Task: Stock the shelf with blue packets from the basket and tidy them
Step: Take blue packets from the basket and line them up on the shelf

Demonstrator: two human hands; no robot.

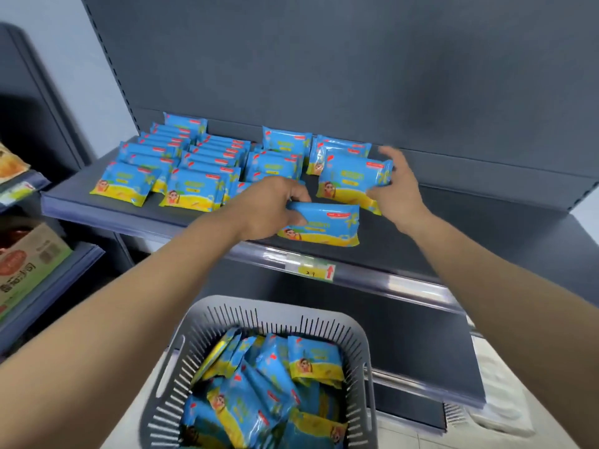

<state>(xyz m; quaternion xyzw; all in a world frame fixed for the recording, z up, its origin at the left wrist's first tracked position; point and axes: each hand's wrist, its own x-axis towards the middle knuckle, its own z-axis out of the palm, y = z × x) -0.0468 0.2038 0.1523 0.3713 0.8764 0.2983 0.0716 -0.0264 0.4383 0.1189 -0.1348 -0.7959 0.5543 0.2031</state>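
Note:
On the dark grey shelf, several blue-and-yellow packets stand in rows at the left and middle. My left hand grips one blue packet by its left end, just above the shelf's front. My right hand touches the right end of another packet that leans at the front of the rightmost row; its thumb is under the packet's edge and its fingers are spread. Below, a grey slotted basket holds several more blue packets.
The shelf's right half is bare up to the back panel. A price tag with a red arrow sits on the shelf's front rail. A neighbouring shelf unit at the left holds a cardboard box and other snack bags.

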